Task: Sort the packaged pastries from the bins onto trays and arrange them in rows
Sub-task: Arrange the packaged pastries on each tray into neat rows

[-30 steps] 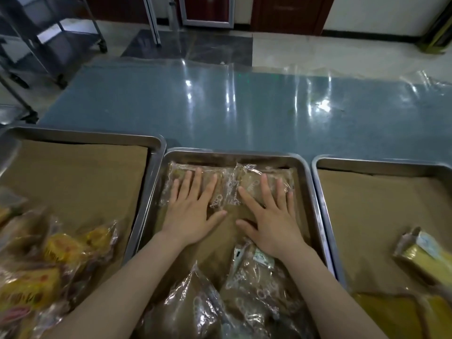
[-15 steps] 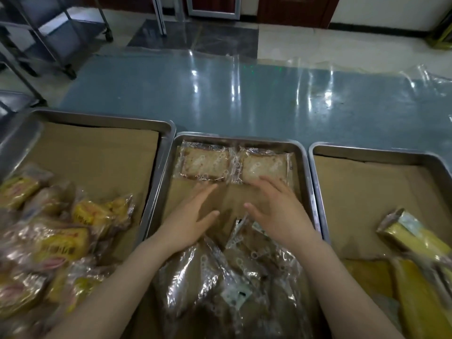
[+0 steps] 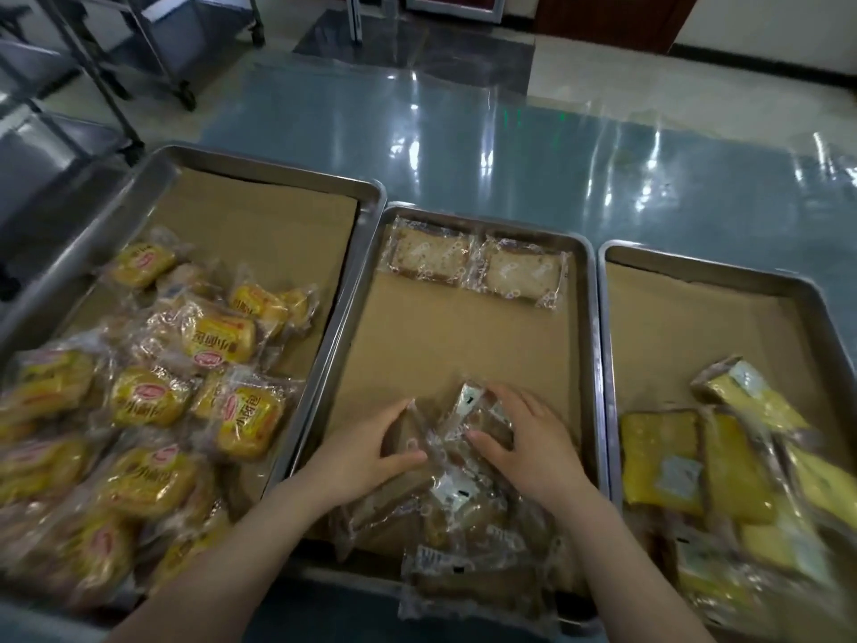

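Three steel trays lined with brown paper stand side by side. In the middle tray (image 3: 585, 317) two wrapped brown cake slices (image 3: 477, 267) lie side by side in a row at the far end. A loose pile of the same wrapped slices (image 3: 459, 517) fills its near end. My left hand (image 3: 371, 450) has its fingers curled on the left side of the top packets. My right hand (image 3: 528, 433) grips a packet with a white label (image 3: 473, 401) at the top of the pile.
The left tray (image 3: 259, 178) holds a heap of yellow wrapped buns (image 3: 153, 392). The right tray (image 3: 705, 266) has yellow wrapped cakes (image 3: 723, 461) at its near end. Behind the trays is a glossy blue-grey table (image 3: 487, 146). Metal racks (image 3: 116, 44) stand at far left.
Both hands left the two slices at the far end of the middle tray and drew back to the pile at its near end, closing on packets there. The view tilted down.
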{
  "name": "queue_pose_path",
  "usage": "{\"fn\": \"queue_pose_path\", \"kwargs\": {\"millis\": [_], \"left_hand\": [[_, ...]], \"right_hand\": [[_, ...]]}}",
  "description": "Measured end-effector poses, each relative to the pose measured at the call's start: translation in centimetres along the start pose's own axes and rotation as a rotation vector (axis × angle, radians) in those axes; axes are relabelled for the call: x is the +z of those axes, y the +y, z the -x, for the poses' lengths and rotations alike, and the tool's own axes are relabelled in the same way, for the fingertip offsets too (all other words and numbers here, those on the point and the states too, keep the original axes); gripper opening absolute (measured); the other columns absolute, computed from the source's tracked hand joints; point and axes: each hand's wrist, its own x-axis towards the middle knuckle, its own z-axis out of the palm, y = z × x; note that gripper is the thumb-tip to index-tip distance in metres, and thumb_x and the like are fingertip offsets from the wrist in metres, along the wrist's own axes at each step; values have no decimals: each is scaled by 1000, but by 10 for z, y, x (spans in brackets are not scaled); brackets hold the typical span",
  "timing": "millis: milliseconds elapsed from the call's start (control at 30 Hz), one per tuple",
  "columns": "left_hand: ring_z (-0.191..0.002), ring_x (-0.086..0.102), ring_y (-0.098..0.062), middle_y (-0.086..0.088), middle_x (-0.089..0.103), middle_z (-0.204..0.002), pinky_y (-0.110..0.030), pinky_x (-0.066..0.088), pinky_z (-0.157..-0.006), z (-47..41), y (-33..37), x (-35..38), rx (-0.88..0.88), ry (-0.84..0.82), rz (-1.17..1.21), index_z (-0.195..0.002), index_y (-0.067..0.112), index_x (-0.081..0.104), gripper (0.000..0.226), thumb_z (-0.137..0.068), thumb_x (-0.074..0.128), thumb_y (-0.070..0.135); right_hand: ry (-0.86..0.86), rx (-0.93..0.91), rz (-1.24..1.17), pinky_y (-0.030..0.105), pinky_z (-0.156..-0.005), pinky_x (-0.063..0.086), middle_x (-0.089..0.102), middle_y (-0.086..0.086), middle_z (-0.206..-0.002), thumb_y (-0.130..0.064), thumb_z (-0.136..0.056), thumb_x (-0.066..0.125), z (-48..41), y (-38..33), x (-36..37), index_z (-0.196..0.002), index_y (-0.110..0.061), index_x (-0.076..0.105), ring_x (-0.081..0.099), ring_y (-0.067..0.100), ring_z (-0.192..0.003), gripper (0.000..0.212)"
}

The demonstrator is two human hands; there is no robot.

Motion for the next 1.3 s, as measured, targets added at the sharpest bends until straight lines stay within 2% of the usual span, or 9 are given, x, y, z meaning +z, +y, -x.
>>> {"fn": "queue_pose_path", "kwargs": {"millis": [167, 267, 333, 500, 567, 700, 867, 1033, 1300], "left_hand": [[-100, 48, 16, 30, 52, -110, -2, 36, -77, -5, 1, -26, 19, 133, 187, -127, 41, 46, 43, -89, 62, 27], [-101, 51, 12, 25, 56, -109, -4, 38, -75, -20, 12, -45, 71, 196, 245, -117, 46, 50, 39, -90, 60, 20], [-102, 54, 4, 22, 56, -111, -6, 38, -74, -34, 22, -59, 103, 245, 202, -122, 44, 51, 40, -91, 58, 20], [-117, 50, -11, 8, 55, -129, -23, 40, -91, -75, 49, -85, 245, 315, -121, -137, 36, 43, 50, -93, 55, 17], [-125, 43, -17, 3, 50, -136, -32, 37, -102, -88, 55, -86, 253, 385, -261, -141, 31, 38, 55, -92, 56, 17], [-134, 32, -23, -1, 38, -146, -41, 26, -112, -90, 52, -62, 226, 505, -397, -144, 28, 34, 60, -88, 55, 16], [-144, 3, -26, -2, 6, -158, -40, -4, -114, -87, 30, -16, 52, 407, -544, -146, 40, -6, 69, -94, 40, 42], [-133, -35, -32, -1, -31, -149, -46, -21, -107, -110, 17, -7, 20, 258, -643, -139, 46, -26, 64, -89, 11, 64], [-137, -31, -26, 3, -26, -152, -44, -22, -110, -134, -8, -53, 240, 196, -866, -135, 53, -25, 60, -98, 21, 48]], "right_hand": [[-4, 94, -234, 39, -105, 39, 44, -7, -143, -28, -83, 68, 4, 4, -15, -147, -26, 28, 39, 18, -132, 75], [111, 134, -282, 4, -69, 43, 62, -8, -115, -3, -79, 65, -10, 0, -36, -139, -22, 45, 56, 0, -93, 67], [241, 139, -328, 6, -56, 42, 62, -12, -88, 7, -77, 57, -24, -6, -54, -126, -22, 59, 53, -4, -68, 57], [575, -43, -380, 17, -66, 43, 58, -10, -84, 9, -79, 59, -49, -21, -90, -101, -33, 61, 53, 11, -75, 48], [598, -139, -182, 17, -68, 41, 57, -12, -83, 7, -78, 60, -53, -24, -90, -99, -30, 65, 52, 12, -77, 43], [239, -208, 80, 32, -82, 48, 56, -7, -93, -8, -81, 65, -53, -9, -56, -111, -22, 68, 54, 20, -92, 33], [412, -189, 124, 43, -105, 39, 56, 7, -129, -11, -85, 63, -58, 16, -32, -123, -20, 62, 45, 29, -124, 38], [177, 5, 310, 45, -115, -7, -4, 1, -160, -47, -99, 26, -81, 25, -14, -150, -37, 11, -18, 28, -144, 54], [134, 144, 326, 54, -105, -19, -34, 5, -152, -73, -85, 12, -105, 19, -4, -146, -44, -12, -36, 31, -136, 72]]}}
